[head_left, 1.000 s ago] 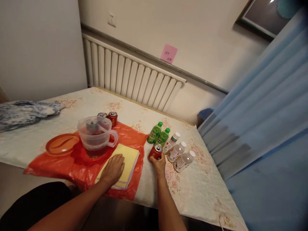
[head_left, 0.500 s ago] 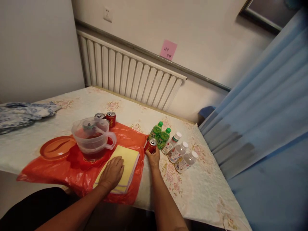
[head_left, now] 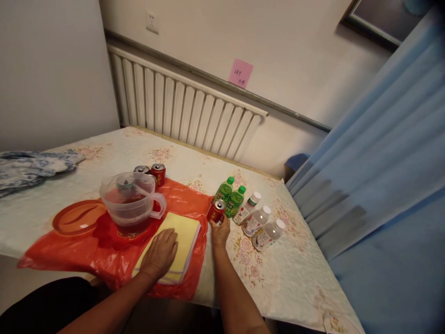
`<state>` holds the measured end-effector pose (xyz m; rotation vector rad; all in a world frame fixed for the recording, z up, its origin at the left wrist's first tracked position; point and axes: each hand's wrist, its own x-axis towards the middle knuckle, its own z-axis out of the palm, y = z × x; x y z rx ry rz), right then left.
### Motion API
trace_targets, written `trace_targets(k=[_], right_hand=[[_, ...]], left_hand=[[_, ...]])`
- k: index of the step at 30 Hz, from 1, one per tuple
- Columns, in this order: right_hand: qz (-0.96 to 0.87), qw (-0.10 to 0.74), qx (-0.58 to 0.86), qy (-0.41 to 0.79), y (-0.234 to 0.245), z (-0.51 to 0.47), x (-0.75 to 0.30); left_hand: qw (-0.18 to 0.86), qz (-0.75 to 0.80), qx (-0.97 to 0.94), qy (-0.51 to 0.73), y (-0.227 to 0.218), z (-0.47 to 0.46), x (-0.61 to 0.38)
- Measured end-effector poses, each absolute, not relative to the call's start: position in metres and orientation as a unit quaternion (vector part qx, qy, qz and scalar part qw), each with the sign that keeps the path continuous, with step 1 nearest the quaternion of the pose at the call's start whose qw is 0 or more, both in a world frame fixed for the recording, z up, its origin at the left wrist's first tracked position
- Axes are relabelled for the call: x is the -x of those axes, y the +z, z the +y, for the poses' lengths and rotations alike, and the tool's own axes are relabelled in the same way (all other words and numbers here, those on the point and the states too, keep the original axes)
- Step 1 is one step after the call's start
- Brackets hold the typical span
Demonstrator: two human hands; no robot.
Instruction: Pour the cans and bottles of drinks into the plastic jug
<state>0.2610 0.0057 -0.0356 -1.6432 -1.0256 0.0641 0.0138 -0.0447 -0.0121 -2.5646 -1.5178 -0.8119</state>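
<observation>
My left hand (head_left: 160, 252) lies flat, fingers stretched, on a folded yellow cloth (head_left: 186, 234). Just in front of my right hand (head_left: 219, 232) stands an upright red drink can (head_left: 216, 211); thumb and fingers are apart at its near side, with a small gap showing between palm and can. Directly behind this can are two green-capped bottles (head_left: 235, 202). To its right stand several clear white-capped bottles (head_left: 256, 220) in a slanting row. Left of the cloth, a translucent plastic jug (head_left: 128, 204) with a handle holds dark reddish liquid.
Under the jug and cloth spreads a red plastic sheet (head_left: 69, 253). An orange lid-like disc (head_left: 78, 217) lies left of the jug. Behind it stand a red can (head_left: 158, 175) and another can (head_left: 142, 170). Blue-white fabric (head_left: 34, 167) lies far left; a blue curtain (head_left: 382, 176) hangs right.
My right hand has loosened from the red can and drawn back slightly towards me; the can stays standing. My left hand remains on the yellow cloth. The view has shifted a little.
</observation>
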Motion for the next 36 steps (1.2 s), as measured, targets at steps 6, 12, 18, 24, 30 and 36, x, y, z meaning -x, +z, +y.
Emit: trace_targets(k=[6, 12, 18, 24, 30, 36], right_hand=[[-0.447, 0.564, 0.694, 0.022, -0.0384, 0.0127, -0.2649], [-0.448, 0.562, 0.695, 0.016, -0.0367, 0.0161, -0.2665], [-0.448, 0.562, 0.695, 0.016, -0.0336, 0.0159, -0.2657], [-0.444, 0.564, 0.696, 0.025, -0.0328, 0.0152, -0.2634], [-0.443, 0.564, 0.696, 0.025, -0.0313, 0.0157, -0.2634], [-0.441, 0.562, 0.699, 0.021, -0.0305, 0.0161, -0.264]], left_hand=[[0.014, -0.492, 0.826, -0.274, -0.0094, -0.0452, -0.014], [0.027, -0.495, 0.826, -0.267, -0.0101, -0.045, -0.0137], [0.018, -0.495, 0.827, -0.267, -0.0106, -0.0454, -0.0133], [0.003, -0.498, 0.823, -0.273, -0.0099, -0.0473, -0.0137], [-0.01, -0.496, 0.819, -0.289, -0.0111, -0.047, -0.0137], [0.001, -0.493, 0.824, -0.279, -0.0125, -0.0449, -0.0128]])
